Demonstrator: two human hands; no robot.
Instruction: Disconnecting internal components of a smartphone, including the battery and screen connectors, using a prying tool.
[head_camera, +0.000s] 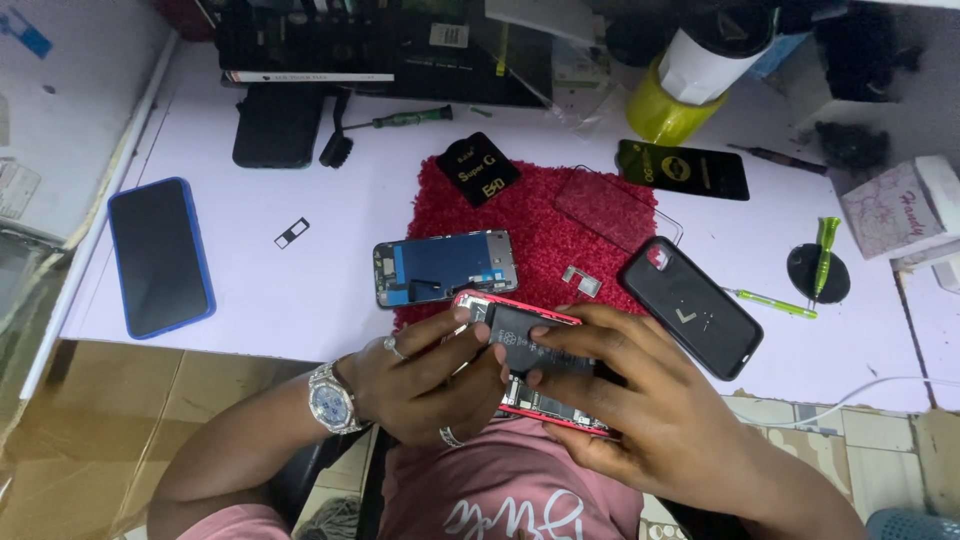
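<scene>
Right, both hands hold an opened red phone (530, 365), back up w/ battery and boards showing, just past the near edge of the bench (300, 300), over the person's lap. Left hand (420, 385) grips its left side, fingers curled round the frame, thumb on the battery; wristwatch (330, 398) and rings on that hand. Right hand (640, 400) clamps the right side, fingertips pressed on the battery area; prob. pinching sth small there, but can't tell.

On the bench: red mat (540, 235) mid, near the front edge. A detached screen assy (445, 267) lies on the mat's left border, a small metal plate (581, 281) on the mat, a black case (690, 305) at its right border. Blue-cased phone (160, 257) near the left edge. Green screwdriver (775, 303) right of the case, another (405, 119) toward the back edge beside a black brush (337, 145). Black flat packets (480, 168) and (683, 169) sit at the mat's far side.
</scene>
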